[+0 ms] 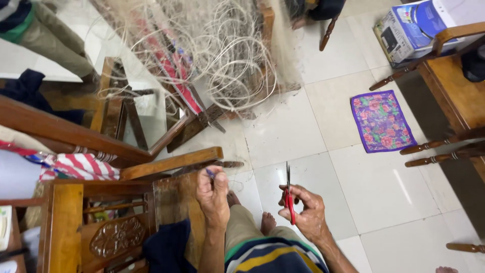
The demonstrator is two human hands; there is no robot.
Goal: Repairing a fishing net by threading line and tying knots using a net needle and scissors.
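My right hand (307, 210) grips red-handled scissors (289, 194), their closed blades pointing up and away over the white tiled floor. My left hand (212, 192) is pinched on a small blue-tipped thing (210, 173) and a thin pale line, just beside a wooden chair rail (172, 163). A big tangle of pale fishing line and net (212, 50) hangs over wooden chair frames ahead. My knees in khaki trousers and my bare feet (268, 222) show between the hands.
A purple floral cloth (382, 121) lies on the floor at right. Wooden furniture (454, 86) and a printed cardboard box (411, 30) stand at the upper right. A carved wooden chair (113, 235) and a red-striped cloth (81, 166) are at left.
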